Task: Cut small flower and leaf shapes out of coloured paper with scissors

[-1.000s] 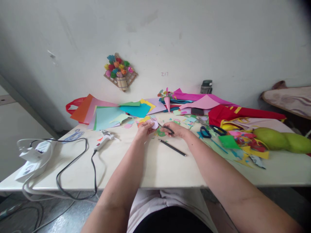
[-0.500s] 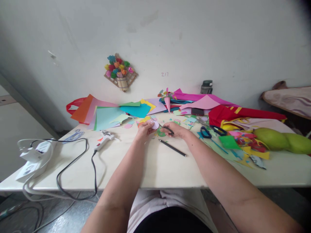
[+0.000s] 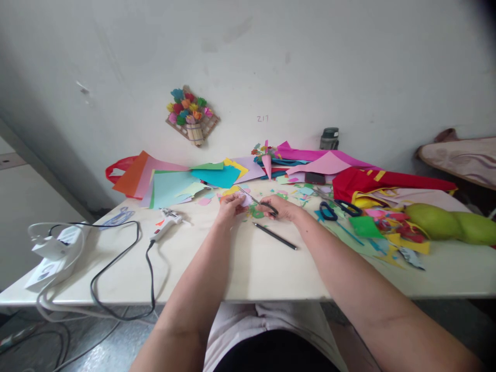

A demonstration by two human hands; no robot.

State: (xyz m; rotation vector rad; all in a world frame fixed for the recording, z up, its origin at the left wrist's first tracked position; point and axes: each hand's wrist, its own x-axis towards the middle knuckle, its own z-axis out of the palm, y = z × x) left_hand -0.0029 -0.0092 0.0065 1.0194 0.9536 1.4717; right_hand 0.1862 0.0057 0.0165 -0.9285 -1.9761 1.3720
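Observation:
My left hand (image 3: 232,204) pinches a small pale lilac piece of paper (image 3: 246,200) above the middle of the table. Dark-handled scissors (image 3: 268,208) are in my right hand (image 3: 281,208), their blades pointing left at the paper. Whether the blades are parted is too small to tell. Just below the hands a black pencil (image 3: 276,236) lies slantwise on the table. Small coloured paper scraps are strewn around and behind both hands.
At left lie a glue gun (image 3: 167,225), its black cord and a white power strip (image 3: 54,258). Coloured sheets (image 3: 174,187) spread along the back. To the right are larger scissors (image 3: 341,207), a red cloth (image 3: 387,185) and a green pillow-like object (image 3: 449,225).
The lilac paper has turned slightly between the fingers of my left hand, and the scissor blades now lie against it. Both arms stay nearly in place.

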